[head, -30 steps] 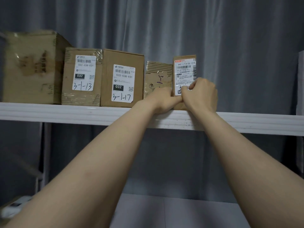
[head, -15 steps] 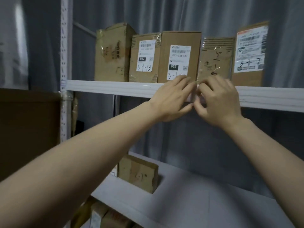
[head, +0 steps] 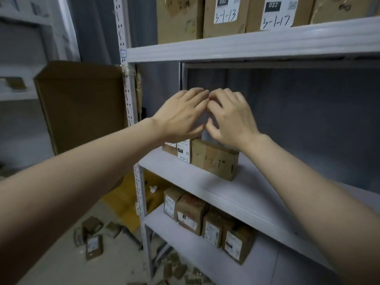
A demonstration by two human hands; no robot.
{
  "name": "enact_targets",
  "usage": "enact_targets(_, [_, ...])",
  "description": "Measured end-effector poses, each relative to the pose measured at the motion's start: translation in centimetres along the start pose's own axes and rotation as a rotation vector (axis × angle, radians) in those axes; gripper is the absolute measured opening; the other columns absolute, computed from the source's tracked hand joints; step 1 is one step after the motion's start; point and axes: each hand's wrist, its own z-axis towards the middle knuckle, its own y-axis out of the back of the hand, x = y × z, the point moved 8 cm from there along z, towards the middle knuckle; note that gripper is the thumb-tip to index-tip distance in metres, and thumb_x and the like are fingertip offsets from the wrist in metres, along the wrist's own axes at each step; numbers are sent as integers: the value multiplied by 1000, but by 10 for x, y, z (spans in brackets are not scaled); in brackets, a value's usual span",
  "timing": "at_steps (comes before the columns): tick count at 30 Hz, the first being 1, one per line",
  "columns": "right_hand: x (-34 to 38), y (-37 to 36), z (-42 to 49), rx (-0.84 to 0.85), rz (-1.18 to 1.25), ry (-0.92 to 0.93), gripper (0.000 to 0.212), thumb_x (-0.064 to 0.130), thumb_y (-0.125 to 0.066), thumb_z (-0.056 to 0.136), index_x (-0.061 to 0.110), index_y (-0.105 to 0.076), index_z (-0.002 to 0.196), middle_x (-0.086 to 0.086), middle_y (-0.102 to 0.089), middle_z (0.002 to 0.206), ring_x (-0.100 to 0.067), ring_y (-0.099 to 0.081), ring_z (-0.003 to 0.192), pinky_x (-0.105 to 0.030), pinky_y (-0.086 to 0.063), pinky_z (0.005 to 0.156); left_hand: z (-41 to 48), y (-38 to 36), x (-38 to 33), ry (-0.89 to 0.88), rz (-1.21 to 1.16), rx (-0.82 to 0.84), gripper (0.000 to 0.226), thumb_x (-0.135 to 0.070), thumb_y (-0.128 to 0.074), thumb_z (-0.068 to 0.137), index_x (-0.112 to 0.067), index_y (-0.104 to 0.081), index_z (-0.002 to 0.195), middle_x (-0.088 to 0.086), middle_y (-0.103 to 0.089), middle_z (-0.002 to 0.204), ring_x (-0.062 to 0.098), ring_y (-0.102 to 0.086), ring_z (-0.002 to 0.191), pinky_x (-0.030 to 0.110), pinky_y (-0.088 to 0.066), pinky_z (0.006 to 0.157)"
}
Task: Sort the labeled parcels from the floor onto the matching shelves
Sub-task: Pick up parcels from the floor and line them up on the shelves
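Both hands lowered empty, left hand [head: 181, 114], right hand [head: 232, 118], middle shelf [head: 236, 194] holding parcels [head: 213, 159]

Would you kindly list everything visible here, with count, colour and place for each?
Top shelf parcels: four partly visible, brown, two marked 3-1-13 and 3-1-17.
Middle shelf parcels: three, brown, left end, behind the hands.
Bottom shelf parcels: four, brown, in a row.
Floor parcels: several, brown, scattered at lower left.
Large cardboard sheet: one, brown, left of the rack.
Shelf rack: one, white.
Left hand: one, empty, raised.
Right hand: one, empty, fingertips meeting the left.
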Motion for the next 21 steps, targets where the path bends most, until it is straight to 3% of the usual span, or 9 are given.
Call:
enact_targets(7, [83,-46,-19,108,99,42,26,24,-51,77,4,-64,88,-15,-63,106,-33,-59,91,-42,-45,78,-86,-40,6,-15,-23,154,65,-48,-30,95,-5,-45,141,16,-44,149,32,-37,140,44,-31,114])
enact_targets(12, [153,-78,-42,248,117,72,24,20,-65,73,4,-64,91,-16,-63,105,-34,-60,94,-42,-47,82,-161,-67,3,-43,-21,295,71,-51,-24,92,-2,-50,136,19,-47,146,34,-41,136,45,-34,111])
enact_targets(21, [306,-127,-101,460,231,79,30,23,-64,74,4,-65,97,-17,-60,105,-36,-58,93,-45,-46,80,-327,-117,-11,-102,-119,457,68,-48,-31,88,-2,-53,133,19,-51,141,34,-47,130,42,-40,104])
